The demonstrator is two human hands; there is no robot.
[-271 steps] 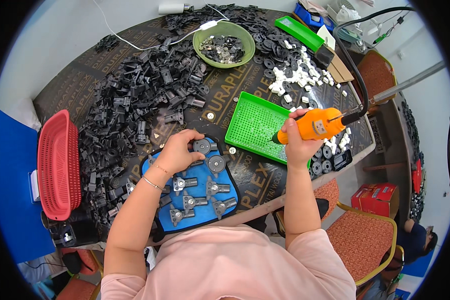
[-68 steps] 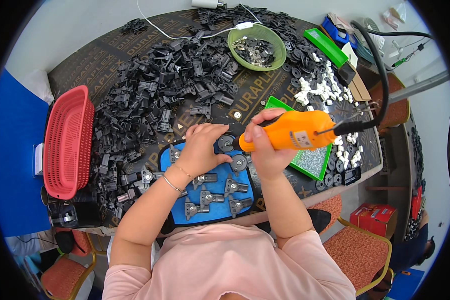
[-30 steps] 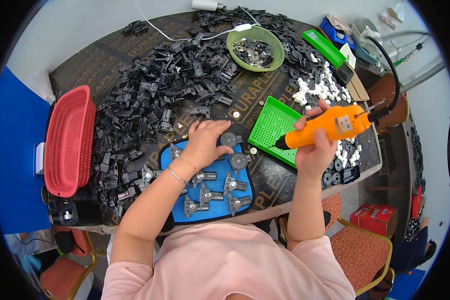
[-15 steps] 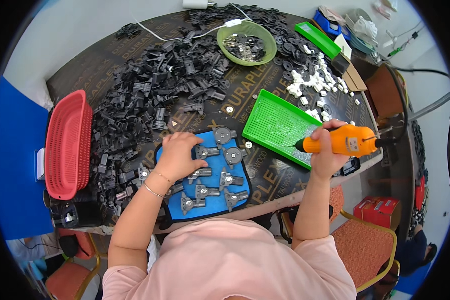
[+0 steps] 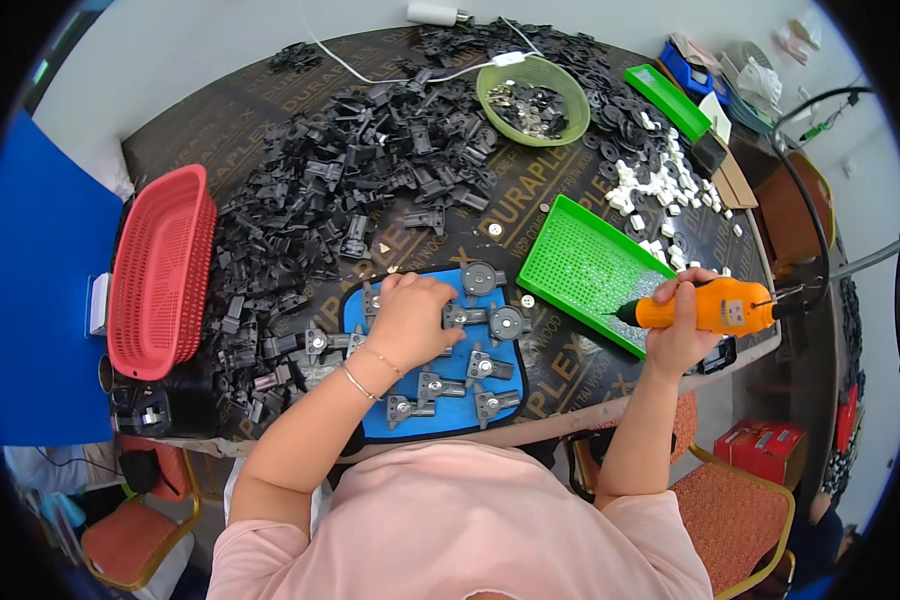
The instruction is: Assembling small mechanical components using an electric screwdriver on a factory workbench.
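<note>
My right hand [image 5: 678, 335] is wrapped round an orange electric screwdriver [image 5: 720, 306]. Its black nose points left, over the green perforated tray [image 5: 570, 262] with small shiny screws inside. My left hand [image 5: 410, 318] is lowered over the blue mat [image 5: 370, 425], fingers curled down among black plastic parts. What lies under those fingers is hidden. Several black assemblies with metal centres rest on the mat, among them one with a round disc [image 5: 510, 322] on top and a smaller bracket-like one [image 5: 488, 366]. Another round-topped part [image 5: 482, 279] sits at the mat's far edge.
A heap of black plastic parts [image 5: 340, 150] covers the table's left and middle. The red basket [image 5: 160, 280] stands at the left. Farther back are a green bowl [image 5: 535, 138] of metal pieces, white blocks [image 5: 660, 190] and another green tray [image 5: 668, 102]. A cable [image 5: 828, 230] runs to the screwdriver.
The whole view has shifted, so the table sits farther right. My left hand has moved slightly over the mat and its fingers are more curled. The screwdriver stays over the green tray.
</note>
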